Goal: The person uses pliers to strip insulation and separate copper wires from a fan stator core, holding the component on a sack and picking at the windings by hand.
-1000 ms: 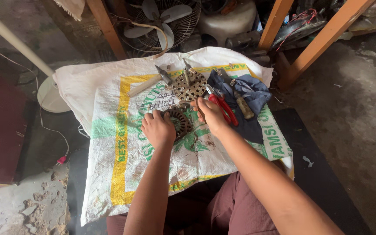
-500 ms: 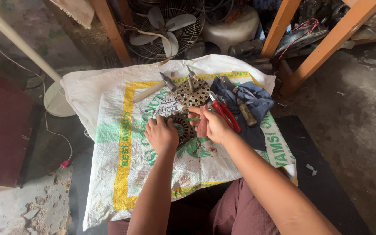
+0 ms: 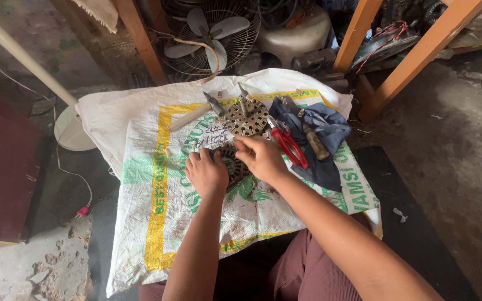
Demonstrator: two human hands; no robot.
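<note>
Nearest the camera sat the person's knees in maroon trousers, with both bare forearms reaching forward over a white woven sack spread on the floor as a work mat.

The left hand lay curled over the near-left edge of a dark round metal core, fingers closed down on its rim and pinning it to the sack. The right hand came in from the other side, its fingers drawn together over the top of the same core, thumb and forefinger seeming to pinch at something small there; what that was could not be told, as the hands hid most of the part.

The core looked like stacked steel with slots round its ring, so it was probably heavy for its size, stiff, and sharp or gritty at the edges. Any thin wire in the slots would be the fragile part. The safe place to take hold seemed to be the outer rim, as the left hand did, not the slots.

Just beyond the hands lay a second, paler slotted metal disc, and beside it, to the left, a hammer with a pale handle. To the right were red-handled pliers, touching a crumpled blue cloth that held a wooden-handled tool.

Farther off stood a caged fan, orange wooden legs, and a white pole on a round base.
</note>
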